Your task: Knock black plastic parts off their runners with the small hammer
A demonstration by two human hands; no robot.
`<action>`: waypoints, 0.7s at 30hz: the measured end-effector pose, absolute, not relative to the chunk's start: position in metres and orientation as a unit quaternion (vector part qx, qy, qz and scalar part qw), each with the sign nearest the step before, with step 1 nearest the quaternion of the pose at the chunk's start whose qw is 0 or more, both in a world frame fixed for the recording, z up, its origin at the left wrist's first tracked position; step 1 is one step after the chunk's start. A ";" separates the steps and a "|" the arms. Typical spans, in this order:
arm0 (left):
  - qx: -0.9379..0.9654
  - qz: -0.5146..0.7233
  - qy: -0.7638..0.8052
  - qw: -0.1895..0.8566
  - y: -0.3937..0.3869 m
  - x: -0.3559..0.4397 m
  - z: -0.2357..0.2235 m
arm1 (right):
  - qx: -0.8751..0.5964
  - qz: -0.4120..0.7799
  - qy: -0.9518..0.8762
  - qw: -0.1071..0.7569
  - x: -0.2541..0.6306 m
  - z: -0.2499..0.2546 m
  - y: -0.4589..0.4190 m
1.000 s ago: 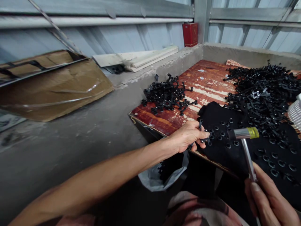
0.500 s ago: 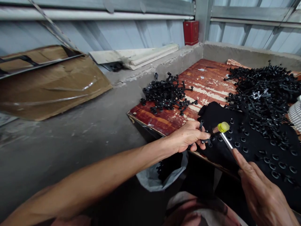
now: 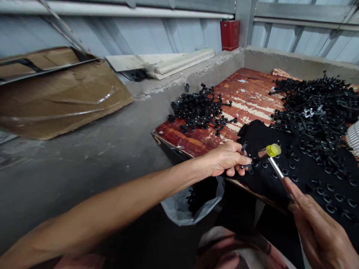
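Pinched in my left hand (image 3: 228, 158) is a small black linked part (image 3: 246, 168) with round ends, held above the near edge of the table. My right hand (image 3: 319, 220) is wrapped round the metal handle of a mallet (image 3: 273, 150) with a yellow face. The mallet's dark far end is close to the part; whether they touch I cannot tell. Beneath both lies a black cloth (image 3: 260, 136), with many small black rings (image 3: 331, 207) spread over it to the right.
A small pile of black linked parts (image 3: 198, 108) sits on the red worn tabletop (image 3: 249, 93), a larger pile (image 3: 316, 112) at right. Below the table edge hangs an open pale bag (image 3: 182, 216) with black parts inside. Cardboard (image 3: 64, 97) leans at left; a red tin (image 3: 230, 35) stands behind.
The mallet and my right hand have shifted slightly right, away from my left hand. My left hand still pinches the black part. The view has tilted a little.
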State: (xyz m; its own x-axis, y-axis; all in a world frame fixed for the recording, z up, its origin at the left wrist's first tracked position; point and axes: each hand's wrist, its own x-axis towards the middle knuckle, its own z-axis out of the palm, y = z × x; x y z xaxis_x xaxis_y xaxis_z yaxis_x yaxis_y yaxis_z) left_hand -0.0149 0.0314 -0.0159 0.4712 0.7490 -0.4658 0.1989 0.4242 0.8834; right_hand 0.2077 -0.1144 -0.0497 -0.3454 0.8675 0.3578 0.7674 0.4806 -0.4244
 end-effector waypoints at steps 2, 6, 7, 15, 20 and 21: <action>0.507 0.190 0.478 0.692 0.033 -0.015 -0.017 | -0.503 0.060 -0.802 0.317 0.204 -0.046 -0.115; 0.516 0.179 0.482 0.685 0.037 -0.015 -0.018 | -0.522 0.022 -0.798 0.299 0.204 -0.043 -0.116; 0.517 0.178 0.486 0.682 0.037 -0.015 -0.018 | -0.520 0.031 -0.808 0.274 0.206 -0.044 -0.116; 0.546 0.139 0.510 0.650 0.036 -0.012 -0.008 | -0.552 -0.047 -0.780 0.293 0.210 -0.044 -0.121; 0.555 0.146 0.513 0.638 0.038 -0.013 -0.008 | -0.523 0.026 -0.821 0.230 0.210 -0.040 -0.118; 0.562 0.138 0.511 0.635 0.039 -0.013 -0.009 | -0.527 0.004 -0.810 0.256 0.209 -0.038 -0.118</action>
